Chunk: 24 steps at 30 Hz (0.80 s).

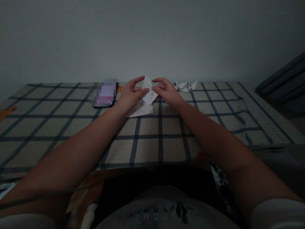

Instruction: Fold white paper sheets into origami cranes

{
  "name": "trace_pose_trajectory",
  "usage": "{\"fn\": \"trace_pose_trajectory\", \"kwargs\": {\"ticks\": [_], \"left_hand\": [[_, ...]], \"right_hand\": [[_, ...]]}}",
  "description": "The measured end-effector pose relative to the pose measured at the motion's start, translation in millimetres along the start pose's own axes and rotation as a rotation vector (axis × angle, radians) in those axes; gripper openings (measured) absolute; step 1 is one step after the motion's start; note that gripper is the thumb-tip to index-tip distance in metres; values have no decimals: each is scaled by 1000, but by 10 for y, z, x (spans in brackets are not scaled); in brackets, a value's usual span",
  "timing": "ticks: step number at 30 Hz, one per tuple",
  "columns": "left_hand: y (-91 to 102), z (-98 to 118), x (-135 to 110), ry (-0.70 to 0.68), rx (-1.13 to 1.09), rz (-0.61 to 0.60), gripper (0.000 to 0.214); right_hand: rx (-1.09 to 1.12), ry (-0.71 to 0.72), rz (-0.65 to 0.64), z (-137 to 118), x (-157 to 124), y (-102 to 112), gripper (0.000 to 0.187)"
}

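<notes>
Between both hands is a piece of folded white paper point(148, 95), diamond-shaped with a pointed tip upward and faint print on it. My left hand point(131, 92) pinches its left side between thumb and fingers. On its right side, my right hand point(166, 90) grips it with thumb and curled fingers, the index finger extended above. A flat printed sheet point(141, 109) lies on the cloth just below the folded paper, partly hidden by my left hand. Right of my right hand sit folded paper cranes point(187, 86), close together.
A phone point(106, 93) with a lit, partly blurred screen lies left of my left hand. The checked tablecloth point(147, 140) covers the table, which meets a plain wall point(152, 38) at the back. A dark slatted object point(283, 76) stands at the far right.
</notes>
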<state>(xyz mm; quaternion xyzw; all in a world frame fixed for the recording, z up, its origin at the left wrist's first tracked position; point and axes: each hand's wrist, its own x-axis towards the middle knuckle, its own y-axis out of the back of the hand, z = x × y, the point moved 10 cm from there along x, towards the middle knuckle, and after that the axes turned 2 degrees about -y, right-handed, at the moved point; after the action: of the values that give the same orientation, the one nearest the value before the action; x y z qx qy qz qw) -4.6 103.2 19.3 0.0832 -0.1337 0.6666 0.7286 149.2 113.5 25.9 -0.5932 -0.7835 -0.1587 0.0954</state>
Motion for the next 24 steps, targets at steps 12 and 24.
{"fn": "trace_pose_trajectory", "kwargs": {"ticks": [12,24], "left_hand": [[110,-18,29,2,51,143,50],[-188,-120,-47,121,-106,-83,40]], "right_hand": [[-281,144,169,-185,-55,161,27],[-675,498,-61,-392,-150,-217,22]]}}
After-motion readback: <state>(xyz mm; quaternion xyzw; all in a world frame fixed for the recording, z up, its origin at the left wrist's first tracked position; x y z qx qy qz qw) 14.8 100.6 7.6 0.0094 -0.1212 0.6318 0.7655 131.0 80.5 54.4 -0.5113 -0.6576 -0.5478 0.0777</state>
